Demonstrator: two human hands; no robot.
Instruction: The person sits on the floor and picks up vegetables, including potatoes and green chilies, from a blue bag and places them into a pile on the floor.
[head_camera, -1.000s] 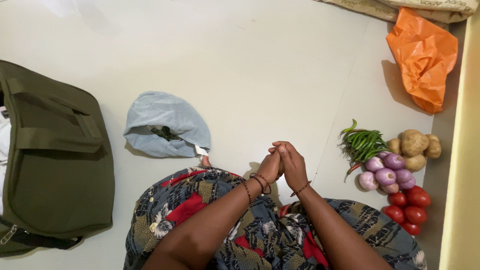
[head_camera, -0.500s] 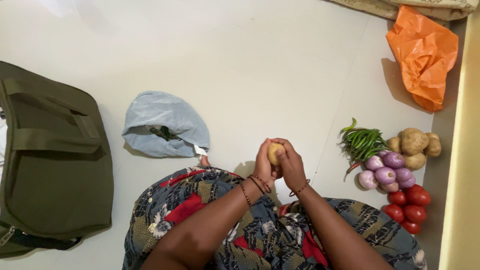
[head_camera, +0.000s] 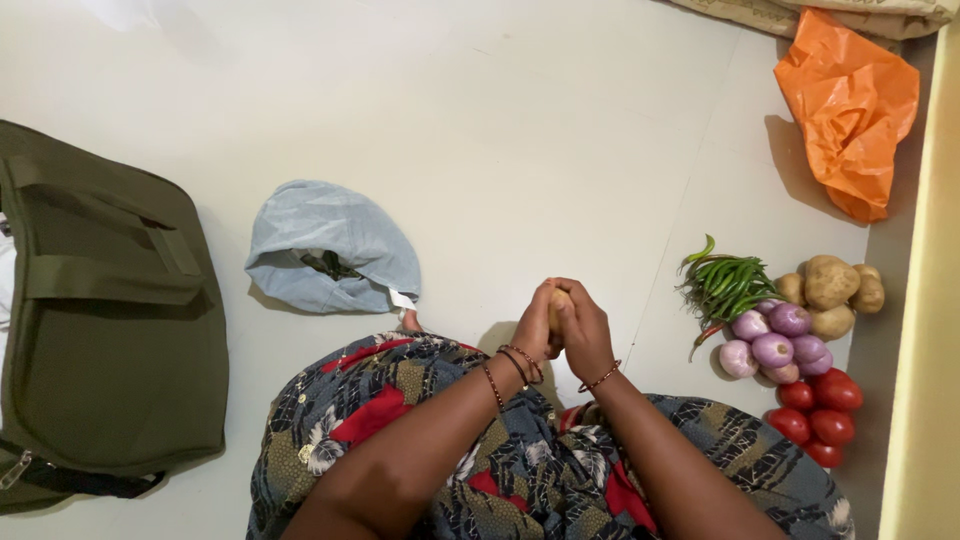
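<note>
Left hand (head_camera: 533, 325): clasped one side of a small potato (head_camera: 558, 305).
Right hand (head_camera: 584, 330): gripped the potato's other side.
Position: above the lap.

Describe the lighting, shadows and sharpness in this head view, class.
Head view: soft, even light with no glare on the pale floor; the orange bag casts a shadow to its left, the hands a faint one to the lower left; vegetables are sharp, and the potato between the hands is mostly hidden.

Home floor (head_camera: 520, 130), heaped vegetables (head_camera: 790, 335)
</note>
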